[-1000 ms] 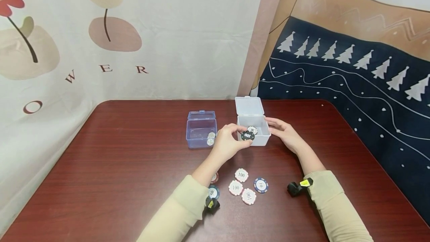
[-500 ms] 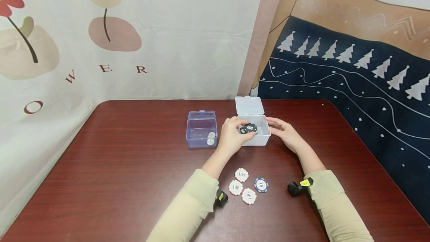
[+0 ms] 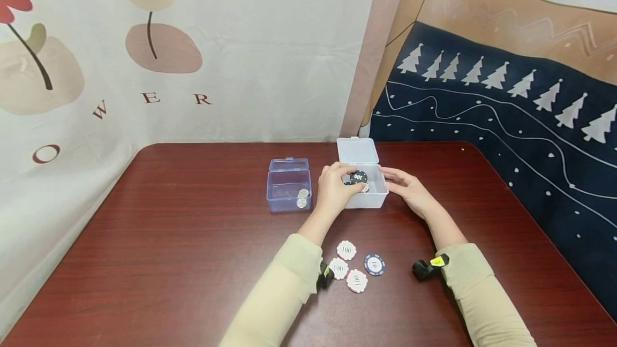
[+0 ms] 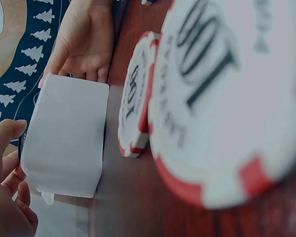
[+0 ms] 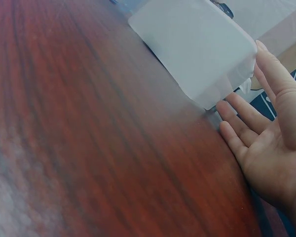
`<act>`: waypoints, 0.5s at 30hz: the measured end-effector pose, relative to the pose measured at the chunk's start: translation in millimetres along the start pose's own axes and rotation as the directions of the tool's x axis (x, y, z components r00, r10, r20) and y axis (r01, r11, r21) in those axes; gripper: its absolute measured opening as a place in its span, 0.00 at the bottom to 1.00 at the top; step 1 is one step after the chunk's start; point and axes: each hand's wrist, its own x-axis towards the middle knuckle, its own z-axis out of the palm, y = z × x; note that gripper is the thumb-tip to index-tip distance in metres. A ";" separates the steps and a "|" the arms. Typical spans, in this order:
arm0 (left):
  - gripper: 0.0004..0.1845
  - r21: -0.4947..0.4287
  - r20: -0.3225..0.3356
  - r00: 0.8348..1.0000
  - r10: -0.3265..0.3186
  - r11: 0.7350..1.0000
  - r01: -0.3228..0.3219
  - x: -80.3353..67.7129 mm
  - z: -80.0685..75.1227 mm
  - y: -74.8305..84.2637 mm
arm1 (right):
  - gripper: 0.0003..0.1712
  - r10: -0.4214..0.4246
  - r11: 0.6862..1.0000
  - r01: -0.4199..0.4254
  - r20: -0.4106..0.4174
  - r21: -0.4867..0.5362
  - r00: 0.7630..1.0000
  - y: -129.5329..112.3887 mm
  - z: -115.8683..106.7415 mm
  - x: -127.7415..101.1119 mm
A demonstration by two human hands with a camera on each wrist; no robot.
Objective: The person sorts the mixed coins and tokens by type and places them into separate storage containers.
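A black chip (image 3: 358, 177) marked 100 is pinched between the thumb and fingers of the left hand (image 3: 334, 190) and is held over the open white box (image 3: 371, 197), just above its rim. Another chip (image 3: 365, 188) is partly seen inside the box beneath it. The box lid (image 3: 357, 150) is tipped back behind the box. The right hand (image 3: 408, 190) is laid flat against the right side of the white box, its fingers (image 5: 246, 116) straight and spread, with nothing gripped; in the right wrist view the fingertips are seen touching the box wall (image 5: 197, 47).

To the left of the white box, just beside the left hand, an open blue box (image 3: 288, 190) is set on the tabletop (image 3: 168, 240), with pale chips (image 3: 302, 198) lying inside. Nearer the person, between the two sleeves, three red-and-white chips (image 3: 346, 250) and one blue chip (image 3: 374, 264) are spread flat on the tabletop, close together; two of the red-and-white ones fill much of the left wrist view (image 4: 227, 98). Printed cloths (image 3: 217, 42) are hung behind the tabletop.
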 end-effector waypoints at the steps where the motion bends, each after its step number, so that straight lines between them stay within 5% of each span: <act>1: 0.21 0.006 -0.001 1.000 -0.003 1.000 0.003 0.6 0.7 -0.4 | 0.31 0.001 1.000 -0.001 -0.004 0.001 1.000 0.2 0.0 0.2; 15: 0.22 0.069 0.007 0.998 -0.059 0.996 0.059 4.5 7.6 -6.1 | 0.30 0.010 1.000 -0.010 -0.002 0.008 1.000 0.2 -0.1 0.9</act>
